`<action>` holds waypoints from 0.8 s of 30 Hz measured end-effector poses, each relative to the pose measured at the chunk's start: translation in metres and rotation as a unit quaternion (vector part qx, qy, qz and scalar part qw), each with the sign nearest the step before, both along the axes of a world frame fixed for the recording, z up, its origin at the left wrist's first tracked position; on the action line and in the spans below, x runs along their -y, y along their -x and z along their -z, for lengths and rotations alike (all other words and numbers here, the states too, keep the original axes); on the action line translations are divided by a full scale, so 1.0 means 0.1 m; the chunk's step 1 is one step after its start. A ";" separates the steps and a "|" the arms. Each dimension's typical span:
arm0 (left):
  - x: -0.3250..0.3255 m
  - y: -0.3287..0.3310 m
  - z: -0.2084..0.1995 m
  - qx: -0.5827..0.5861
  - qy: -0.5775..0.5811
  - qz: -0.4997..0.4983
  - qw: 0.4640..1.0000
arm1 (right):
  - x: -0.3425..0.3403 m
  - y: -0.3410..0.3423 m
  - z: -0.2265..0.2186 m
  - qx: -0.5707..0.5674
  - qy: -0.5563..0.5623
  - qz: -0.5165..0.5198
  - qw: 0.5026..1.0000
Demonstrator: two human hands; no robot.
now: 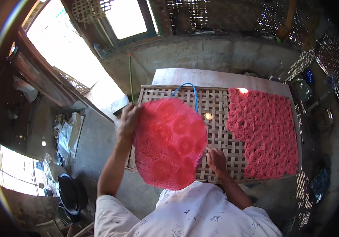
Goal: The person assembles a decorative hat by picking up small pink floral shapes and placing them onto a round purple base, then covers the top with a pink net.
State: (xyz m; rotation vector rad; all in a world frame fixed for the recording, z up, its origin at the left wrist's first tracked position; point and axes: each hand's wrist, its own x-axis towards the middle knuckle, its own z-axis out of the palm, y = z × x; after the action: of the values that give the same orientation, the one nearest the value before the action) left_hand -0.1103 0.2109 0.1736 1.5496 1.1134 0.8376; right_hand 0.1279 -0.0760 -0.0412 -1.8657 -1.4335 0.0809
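A round, red woven sheet [165,138] with coil-shaped patches showing on its face is held up in front of me, over the left part of a bamboo lattice rack [216,134]. My left hand [129,120] is closed on its upper left edge. Close to the sheet's lower right edge, my right hand [216,161] has curled fingers above the rack; whether they grip that edge is unclear. Pink swirl-shaped crackers [270,134] lie in close rows on the right part of the rack. A blue cord loop [189,84] rises behind the sheet.
Beneath the rack is a pale board or table [216,76]. A green stick [130,75] leans at the low wall [232,53]. Dark basins [70,193] and plastic bags [66,134] lie on the left floor. An open doorway [64,43] is at the far left.
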 end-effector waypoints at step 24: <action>1.88 0.12 2.15 -0.272 -0.261 0.238 0.895 | -1.00 0.42 0.18 0.219 0.074 -0.246 0.941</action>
State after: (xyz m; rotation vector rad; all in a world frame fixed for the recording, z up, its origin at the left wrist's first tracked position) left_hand -0.1225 0.0225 -0.0409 2.4906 0.8404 0.3725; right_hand 0.0859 0.0240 -0.0596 -1.6581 -2.2406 0.0152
